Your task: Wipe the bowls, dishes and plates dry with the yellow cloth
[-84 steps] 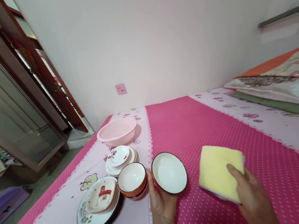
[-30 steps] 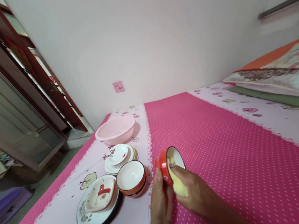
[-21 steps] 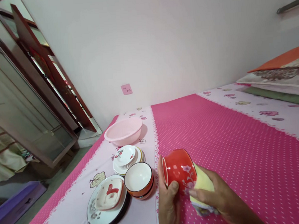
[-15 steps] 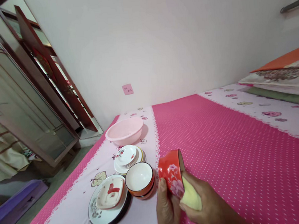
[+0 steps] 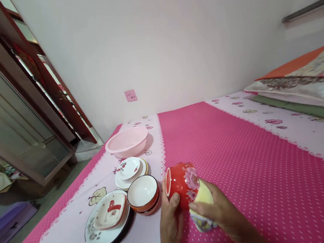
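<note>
Pink dotted bedding [image 5: 226, 146] runs up to a white wall [image 5: 186, 47], and your landmark on it is the bowl stack [image 5: 144, 198]. Behind that stack sit small plates [image 5: 128, 169], then a pink basin [image 5: 127, 151]; left of it, a squarish dish [image 5: 104, 222] lies on a large plate [image 5: 92, 235]; far right are pillows [image 5: 303, 84]. It stands close beside your left hand [image 5: 171, 215], crowding that side. You have the red bowl [image 5: 181, 186] just right of the stack, tipped sideways: your left grip clasps its base, your right hand [image 5: 217, 207] pinches the yellow cloth [image 5: 204, 194] at its rim. Nearly three seconds ago, its white inside faced you and the cloth was apart.
</note>
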The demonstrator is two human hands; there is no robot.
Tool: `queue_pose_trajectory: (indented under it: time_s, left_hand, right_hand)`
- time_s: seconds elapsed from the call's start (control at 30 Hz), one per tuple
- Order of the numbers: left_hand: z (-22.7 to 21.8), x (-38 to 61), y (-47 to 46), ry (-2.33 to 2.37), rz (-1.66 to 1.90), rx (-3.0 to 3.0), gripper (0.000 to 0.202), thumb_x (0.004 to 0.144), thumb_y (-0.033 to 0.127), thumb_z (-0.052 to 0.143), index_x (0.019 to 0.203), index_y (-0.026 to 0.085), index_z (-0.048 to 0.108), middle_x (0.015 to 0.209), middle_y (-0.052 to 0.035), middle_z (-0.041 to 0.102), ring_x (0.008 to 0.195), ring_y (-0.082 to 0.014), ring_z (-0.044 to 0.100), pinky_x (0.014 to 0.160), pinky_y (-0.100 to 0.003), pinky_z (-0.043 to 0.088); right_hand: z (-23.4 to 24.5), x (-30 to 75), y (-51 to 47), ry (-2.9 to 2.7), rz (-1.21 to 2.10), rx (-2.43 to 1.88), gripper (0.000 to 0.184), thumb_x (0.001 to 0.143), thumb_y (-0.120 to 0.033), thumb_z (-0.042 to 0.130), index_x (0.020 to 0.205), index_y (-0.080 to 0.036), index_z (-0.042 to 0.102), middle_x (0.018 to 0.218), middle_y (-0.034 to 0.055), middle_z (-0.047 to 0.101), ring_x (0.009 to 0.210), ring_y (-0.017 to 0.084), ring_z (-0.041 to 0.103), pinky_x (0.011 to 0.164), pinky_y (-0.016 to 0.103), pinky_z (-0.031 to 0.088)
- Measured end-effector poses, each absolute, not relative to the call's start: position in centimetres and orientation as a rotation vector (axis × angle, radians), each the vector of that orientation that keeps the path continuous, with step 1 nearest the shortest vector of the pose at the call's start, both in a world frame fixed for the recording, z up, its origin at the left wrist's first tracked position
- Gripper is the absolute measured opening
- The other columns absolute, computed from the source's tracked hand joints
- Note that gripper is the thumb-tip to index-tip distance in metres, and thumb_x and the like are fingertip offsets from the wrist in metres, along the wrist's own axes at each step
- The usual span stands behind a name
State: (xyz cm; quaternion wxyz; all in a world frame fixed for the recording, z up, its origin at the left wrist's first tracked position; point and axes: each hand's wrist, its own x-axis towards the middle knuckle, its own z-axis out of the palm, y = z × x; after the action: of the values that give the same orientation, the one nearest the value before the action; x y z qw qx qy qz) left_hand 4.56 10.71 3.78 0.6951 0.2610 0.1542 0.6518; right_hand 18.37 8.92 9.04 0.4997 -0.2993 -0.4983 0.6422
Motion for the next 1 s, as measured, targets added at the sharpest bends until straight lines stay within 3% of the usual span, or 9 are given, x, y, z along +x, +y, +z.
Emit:
queue_pose_trajectory:
  time_s: [0.13,0.2,0.27,0.43,0.57,0.7,0.83,0.93,1.0]
  left_hand:
    - [2.6,4.3,11.6,0.329,1.465,0.365,0.039,0.091,0.037,0.076,0.128,0.025,0.076,0.115,-0.0086,0.082,0.124,-0.0304,0.070,0.121,-0.045,0.041]
    - [2.7,4.4,12.0,0.348,1.453,0.264,0.032,0.097,0.037,0.069,0.123,0.023,0.078,0.114,-0.0091,0.082,0.122,-0.0289,0.071,0.121,-0.044,0.041]
    - [3.1,4.6,12.0,0.377,1.449,0.226,0.028,0.098,0.035,0.067,0.121,0.023,0.079,0.115,-0.0089,0.082,0.124,-0.0282,0.070,0.121,-0.044,0.042]
    - [4.2,4.9,11.4,0.377,1.422,0.437,0.031,0.086,0.032,0.082,0.115,0.024,0.081,0.117,-0.0092,0.081,0.126,-0.0296,0.068,0.120,-0.045,0.042]
    - [3.5,4.8,11.2,0.383,1.458,0.502,0.033,0.081,0.029,0.086,0.112,0.022,0.081,0.116,-0.0095,0.081,0.123,-0.0309,0.069,0.119,-0.047,0.044]
    - [2.8,4.8,11.8,0.361,1.471,0.305,0.022,0.085,0.037,0.082,0.100,0.022,0.084,0.106,-0.0075,0.083,0.112,-0.0290,0.075,0.117,-0.044,0.046]
    - [3.4,5.2,12.0,0.384,1.412,0.237,0.026,0.094,0.041,0.071,0.103,0.020,0.083,0.112,-0.0100,0.082,0.120,-0.0291,0.072,0.119,-0.045,0.043]
    - [4.1,5.6,11.7,0.399,1.387,0.341,0.033,0.088,0.046,0.078,0.107,0.019,0.082,0.118,-0.0124,0.080,0.127,-0.0310,0.067,0.120,-0.046,0.043]
    - [4.4,5.7,11.4,0.401,1.389,0.423,0.037,0.084,0.044,0.083,0.112,0.020,0.081,0.121,-0.0121,0.079,0.130,-0.0315,0.065,0.120,-0.046,0.043]
  right_hand:
    - [8.0,17.1,8.8,-1.663,1.127,-0.966,0.036,0.075,-0.013,0.067,0.110,-0.021,0.066,0.102,0.0062,0.073,0.090,0.023,0.068,0.082,0.034,0.056]
    - [7.2,16.6,9.1,-1.840,0.834,-1.020,0.039,0.072,-0.005,0.059,0.106,-0.022,0.068,0.108,0.0071,0.072,0.100,0.025,0.066,0.093,0.038,0.053]
    - [6.5,16.4,9.6,-1.862,0.737,-1.034,0.045,0.071,-0.003,0.056,0.108,-0.023,0.069,0.109,0.0063,0.072,0.102,0.025,0.066,0.094,0.038,0.053]
    - [6.8,17.3,10.0,-1.417,1.211,-0.917,0.041,0.078,-0.019,0.070,0.119,-0.020,0.068,0.099,0.0049,0.075,0.086,0.022,0.069,0.076,0.030,0.056]
    - [8.0,17.9,9.5,-1.161,1.476,-0.729,0.052,0.077,-0.029,0.078,0.125,-0.017,0.063,0.098,0.0063,0.075,0.082,0.021,0.070,0.076,0.033,0.057]
    - [7.5,17.2,9.2,-1.578,1.184,-0.888,0.043,0.080,-0.017,0.070,0.123,-0.021,0.066,0.107,0.0075,0.074,0.092,0.024,0.069,0.083,0.035,0.057]
    - [6.3,16.7,9.8,-1.880,0.683,-0.980,0.034,0.078,-0.007,0.060,0.106,-0.024,0.071,0.105,0.0067,0.072,0.101,0.027,0.065,0.095,0.043,0.052]
    - [6.4,17.3,10.1,-1.730,0.855,-0.999,0.022,0.083,-0.014,0.063,0.103,-0.022,0.070,0.098,0.0059,0.072,0.090,0.024,0.067,0.085,0.037,0.055]
    - [6.9,18.1,10.1,-1.481,1.177,-0.948,0.028,0.082,-0.021,0.070,0.110,-0.019,0.070,0.096,0.0060,0.074,0.083,0.022,0.069,0.077,0.033,0.057]
